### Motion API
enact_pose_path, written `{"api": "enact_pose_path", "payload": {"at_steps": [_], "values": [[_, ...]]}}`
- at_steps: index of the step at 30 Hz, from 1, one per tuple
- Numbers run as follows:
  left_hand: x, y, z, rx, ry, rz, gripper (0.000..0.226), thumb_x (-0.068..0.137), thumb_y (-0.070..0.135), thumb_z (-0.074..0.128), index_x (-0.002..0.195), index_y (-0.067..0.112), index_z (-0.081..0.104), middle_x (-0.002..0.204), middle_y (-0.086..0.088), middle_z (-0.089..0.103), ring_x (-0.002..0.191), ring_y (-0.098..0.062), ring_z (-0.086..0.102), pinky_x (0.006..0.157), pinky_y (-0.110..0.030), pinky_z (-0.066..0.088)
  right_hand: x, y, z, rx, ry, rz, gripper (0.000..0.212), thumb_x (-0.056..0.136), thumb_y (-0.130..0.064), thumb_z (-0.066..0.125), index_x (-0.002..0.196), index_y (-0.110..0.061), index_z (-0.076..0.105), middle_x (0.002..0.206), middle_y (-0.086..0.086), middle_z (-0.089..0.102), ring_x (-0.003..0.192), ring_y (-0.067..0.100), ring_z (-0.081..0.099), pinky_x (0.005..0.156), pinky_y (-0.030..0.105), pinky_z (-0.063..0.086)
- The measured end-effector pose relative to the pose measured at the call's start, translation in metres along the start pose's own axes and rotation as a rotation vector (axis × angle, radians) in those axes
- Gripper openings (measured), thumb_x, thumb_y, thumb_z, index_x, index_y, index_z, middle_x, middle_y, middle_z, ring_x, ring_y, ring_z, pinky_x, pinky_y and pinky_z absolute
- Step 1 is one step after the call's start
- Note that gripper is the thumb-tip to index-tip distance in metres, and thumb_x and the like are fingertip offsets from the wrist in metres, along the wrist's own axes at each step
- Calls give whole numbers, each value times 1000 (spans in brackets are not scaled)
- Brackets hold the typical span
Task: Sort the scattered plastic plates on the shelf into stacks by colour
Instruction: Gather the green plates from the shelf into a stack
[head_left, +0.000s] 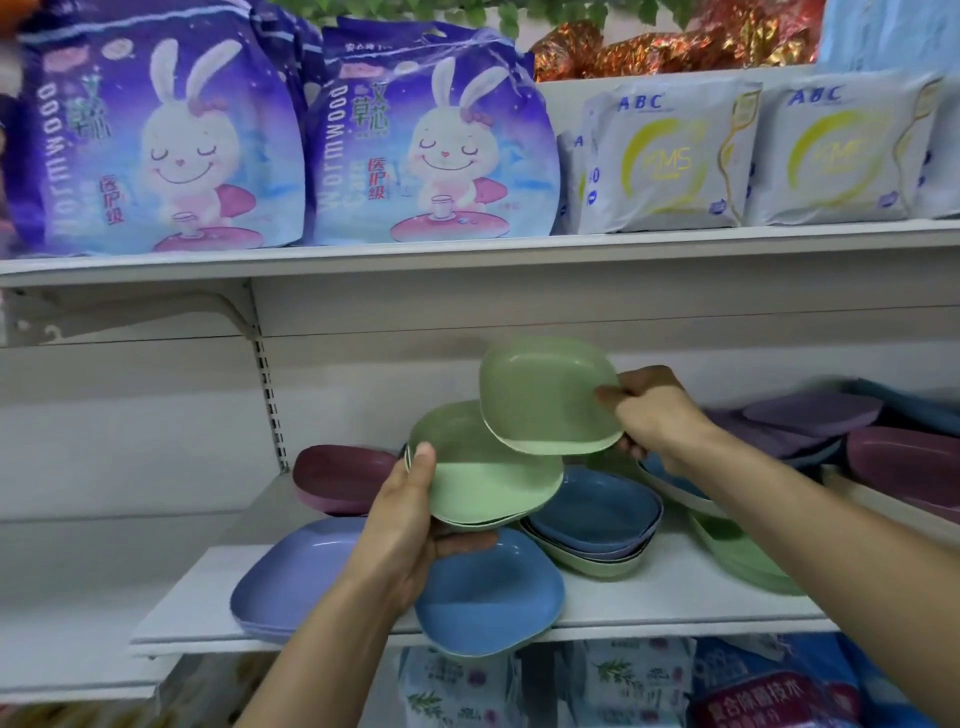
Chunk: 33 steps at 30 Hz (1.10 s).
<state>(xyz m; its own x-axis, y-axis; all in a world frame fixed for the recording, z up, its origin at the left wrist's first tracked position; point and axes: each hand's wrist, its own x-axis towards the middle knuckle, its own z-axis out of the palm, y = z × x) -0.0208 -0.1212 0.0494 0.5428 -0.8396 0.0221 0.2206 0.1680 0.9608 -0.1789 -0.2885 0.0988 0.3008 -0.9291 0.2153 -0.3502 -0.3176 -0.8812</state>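
Observation:
My left hand (410, 525) grips a small stack of green plates (483, 478), held tilted above the white shelf (675, 587). My right hand (654, 415) pinches a single green plate (545, 395) by its right edge, just above and overlapping that stack. Below lie a blue plate (488, 603) at the shelf's front edge, a lilac plate stack (296, 577) to its left, a maroon plate (337, 475) at the back left, and a mixed blue-and-green stack (592, 525) in the middle. More green plates (743, 556) lie under my right forearm.
Purple and maroon plates (831, 431) pile at the back right. The shelf above (467, 254) carries purple rabbit-print packs (431, 140) and white ABC packs (670, 156). Packaged goods (623, 680) fill the shelf below. A slotted upright (267, 384) runs down the back wall.

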Motion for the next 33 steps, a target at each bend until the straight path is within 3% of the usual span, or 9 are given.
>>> {"api": "enact_pose_path", "payload": {"at_steps": [6, 9, 13, 16, 20, 24, 26, 29, 33], "values": [[-8, 2, -11, 45, -10, 59, 42, 101, 46, 36, 125, 16, 53, 115, -16, 66, 84, -27, 73, 57, -42, 58, -32, -10, 18, -187, -105, -157, 27, 96, -11, 46, 73, -6, 61, 45, 4, 51, 33, 17, 47, 35, 21, 36], [-14, 2, -15, 57, -36, 78, 45, 100, 50, 34, 128, 21, 54, 120, -13, 65, 89, -26, 73, 59, -42, 58, -43, -13, 28, -355, -72, -241, 31, 92, -17, 46, 62, -10, 52, 51, 2, 50, 49, 24, 51, 46, 24, 36], [-24, 0, -12, 52, -73, 94, 46, 99, 50, 36, 128, 20, 54, 120, -12, 64, 86, -26, 73, 59, -41, 58, -59, -8, 35, -528, 55, -258, 31, 92, -26, 44, 67, -10, 50, 59, -1, 51, 66, 27, 53, 52, 29, 33], [-32, -6, -4, 52, -97, 116, 43, 99, 48, 39, 127, 19, 54, 122, -10, 63, 94, -27, 70, 59, -40, 58, -73, -2, 28, -571, 112, -220, 30, 92, -30, 43, 76, -10, 57, 68, 0, 57, 75, 28, 56, 56, 31, 35], [-44, -15, 15, 42, -123, 115, 41, 99, 45, 41, 128, 18, 53, 124, -9, 62, 105, -29, 66, 59, -40, 59, -90, 14, 12, -456, 59, -170, 29, 94, -31, 41, 84, -12, 61, 85, 7, 65, 83, 29, 61, 68, 35, 49], [-59, -23, 50, 12, -194, 31, 39, 101, 42, 39, 129, 19, 54, 119, -10, 65, 95, -31, 70, 58, -41, 59, -101, 40, -17, -132, -78, -62, 23, 98, -23, 40, 99, -9, 59, 82, 6, 60, 63, 18, 55, 49, 26, 41], [-67, -29, 72, 8, -220, -26, 35, 101, 39, 41, 124, 18, 57, 114, -10, 67, 85, -27, 73, 58, -41, 58, -107, 55, -40, -65, -121, -29, 21, 98, -22, 40, 104, -10, 57, 82, 3, 60, 63, 15, 55, 48, 25, 41], [-80, -43, 111, 21, -215, -92, 27, 100, 32, 46, 119, 18, 59, 110, -12, 68, 78, -26, 73, 57, -42, 58, -111, 80, -79, -153, -140, -58, 19, 98, -25, 41, 101, -13, 55, 95, 5, 63, 82, 19, 60, 65, 31, 46], [-96, -71, 167, 21, -184, -119, 24, 101, 21, 45, 122, 19, 56, 111, -14, 67, 81, -29, 70, 55, -41, 58, -109, 113, -135, -191, -167, -74, 20, 95, -22, 43, 96, -10, 58, 99, 13, 67, 90, 29, 64, 77, 42, 52]]}}
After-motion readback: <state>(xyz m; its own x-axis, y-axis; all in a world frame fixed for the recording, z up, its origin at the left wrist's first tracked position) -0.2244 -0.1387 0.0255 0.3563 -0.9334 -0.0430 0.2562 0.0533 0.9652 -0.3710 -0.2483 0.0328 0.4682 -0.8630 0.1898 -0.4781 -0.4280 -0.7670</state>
